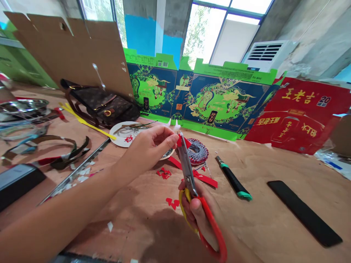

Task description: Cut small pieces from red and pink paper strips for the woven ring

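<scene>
Mid-snip: the left hand pinches a red paper scrap. At its 5 o'clock, the right hand grips scissors, blades on the scrap. Closing them likely calls for fingertip clearance.

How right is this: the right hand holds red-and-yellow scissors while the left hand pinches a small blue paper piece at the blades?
Wrong in one respect: the head view shows the paper piece pinched in the left hand is red, not blue. The rest stands: the right hand holds the red-and-yellow scissors, blades at that piece.
</scene>
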`<state>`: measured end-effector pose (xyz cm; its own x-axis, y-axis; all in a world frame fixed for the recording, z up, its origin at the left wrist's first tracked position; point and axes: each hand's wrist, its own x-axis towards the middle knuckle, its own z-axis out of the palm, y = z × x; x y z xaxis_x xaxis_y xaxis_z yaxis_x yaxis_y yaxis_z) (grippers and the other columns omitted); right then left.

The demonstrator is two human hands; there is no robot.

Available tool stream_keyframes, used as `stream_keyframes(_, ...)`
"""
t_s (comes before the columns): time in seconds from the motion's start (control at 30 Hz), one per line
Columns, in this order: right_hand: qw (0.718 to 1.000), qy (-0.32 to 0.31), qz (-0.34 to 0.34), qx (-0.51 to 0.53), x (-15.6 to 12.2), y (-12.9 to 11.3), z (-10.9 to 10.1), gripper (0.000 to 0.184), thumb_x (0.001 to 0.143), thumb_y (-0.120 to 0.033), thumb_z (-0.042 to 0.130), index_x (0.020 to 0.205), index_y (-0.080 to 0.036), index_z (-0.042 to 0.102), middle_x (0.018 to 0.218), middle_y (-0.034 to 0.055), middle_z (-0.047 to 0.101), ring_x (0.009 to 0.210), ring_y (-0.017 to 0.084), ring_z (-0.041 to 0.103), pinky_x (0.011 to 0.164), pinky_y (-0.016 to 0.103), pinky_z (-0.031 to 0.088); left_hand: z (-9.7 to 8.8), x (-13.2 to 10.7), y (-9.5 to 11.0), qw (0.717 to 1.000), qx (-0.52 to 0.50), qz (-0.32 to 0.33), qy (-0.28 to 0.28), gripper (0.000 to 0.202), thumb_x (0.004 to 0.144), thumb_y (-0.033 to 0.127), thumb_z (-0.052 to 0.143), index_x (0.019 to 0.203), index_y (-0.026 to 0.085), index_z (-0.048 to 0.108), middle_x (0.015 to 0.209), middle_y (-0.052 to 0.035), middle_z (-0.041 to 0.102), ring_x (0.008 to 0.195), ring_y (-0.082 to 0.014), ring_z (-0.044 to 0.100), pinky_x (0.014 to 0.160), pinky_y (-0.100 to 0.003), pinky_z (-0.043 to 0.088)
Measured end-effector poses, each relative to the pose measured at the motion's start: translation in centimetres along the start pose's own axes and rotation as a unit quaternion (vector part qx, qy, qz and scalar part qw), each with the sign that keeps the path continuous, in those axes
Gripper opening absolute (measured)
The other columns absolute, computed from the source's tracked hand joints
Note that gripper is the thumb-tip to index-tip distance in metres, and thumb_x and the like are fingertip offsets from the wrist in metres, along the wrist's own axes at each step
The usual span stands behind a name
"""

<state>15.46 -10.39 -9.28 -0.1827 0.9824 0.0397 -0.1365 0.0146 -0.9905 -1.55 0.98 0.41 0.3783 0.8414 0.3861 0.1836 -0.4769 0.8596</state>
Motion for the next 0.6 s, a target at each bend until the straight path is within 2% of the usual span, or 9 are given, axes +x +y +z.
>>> stream_keyframes(0.13,1.000,0.019,0.016,0.019,-0.06,-0.24,0.24,0.062,0.078,-0.078,0.060,0.103,-0.021,0.056,0.067,-0.0051,0.038,0.049,0.006,0.030,0.039,0.018,0.022,0.06,0.07,0.11,1.000,0.006,-0.003,-0.001,0.024,0.092,0.040,0.061,0.088,0.018,0.067,0.085,-0.0010,0.074,0.075,-0.0129,0.069,0.067,-0.022,0.053)
stream_keyframes(0.33,0.999,0.013,0.014,0.029,-0.03,-0.19,0.35,0.063,0.077,-0.078,0.061,0.103,-0.021,0.055,0.067,-0.0055,0.039,0.047,0.005,0.028,0.038,0.019,0.022,0.12,0.11,0.21,1.000,-0.009,-0.004,-0.008,0.021,0.093,0.039,0.062,0.088,0.018,0.067,0.085,0.0002,0.074,0.073,-0.0114,0.068,0.065,-0.021,0.052)
stream_keyframes(0.6,0.999,0.016,0.029,0.033,-0.11,-0.21,0.30,0.065,0.076,-0.078,0.063,0.105,-0.021,0.055,0.067,-0.0055,0.038,0.048,0.006,0.026,0.039,0.020,0.021,0.07,0.00,0.25,1.000,-0.012,-0.007,-0.006,0.022,0.092,0.039,0.062,0.087,0.018,0.067,0.085,-0.0003,0.074,0.076,-0.0130,0.069,0.070,-0.023,0.054)
